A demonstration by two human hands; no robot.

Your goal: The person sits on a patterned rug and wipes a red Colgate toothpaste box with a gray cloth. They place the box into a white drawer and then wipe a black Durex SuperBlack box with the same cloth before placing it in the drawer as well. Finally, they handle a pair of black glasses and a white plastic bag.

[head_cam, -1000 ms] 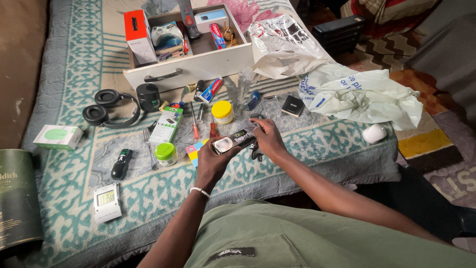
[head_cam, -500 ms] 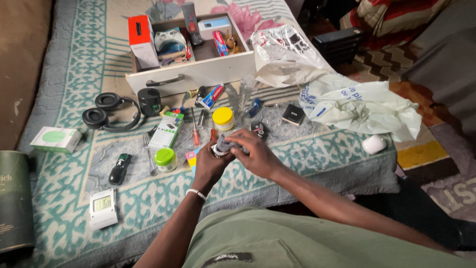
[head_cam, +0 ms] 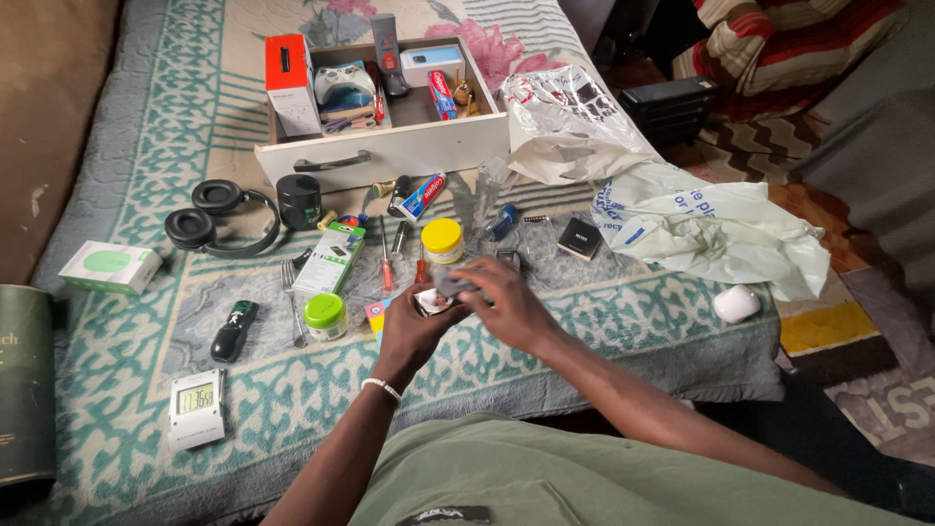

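Note:
My left hand [head_cam: 414, 331] and my right hand [head_cam: 506, 307] are closed together around a small dark box with a white end [head_cam: 440, 289], held just above the patterned bedspread [head_cam: 127, 321]. The right hand's fingers wrap over the top of the box and hide most of it. A yellow-lidded jar [head_cam: 442, 240] stands right behind the hands. Two screwdrivers [head_cam: 386, 255] lie next to it, and a green-lidded jar [head_cam: 325, 314] sits to the left.
A white drawer [head_cam: 390, 146] full of small items sits at the back. Black headphones [head_cam: 214, 216], a green and white box [head_cam: 329, 257], a fork [head_cam: 291, 297], a digital clock [head_cam: 195, 403], white plastic bags [head_cam: 711, 214] and a white earbud case [head_cam: 736, 303] are spread around.
The box was held out lengthwise between both hands; the right hand has since closed over its top and both hands have drawn together around it.

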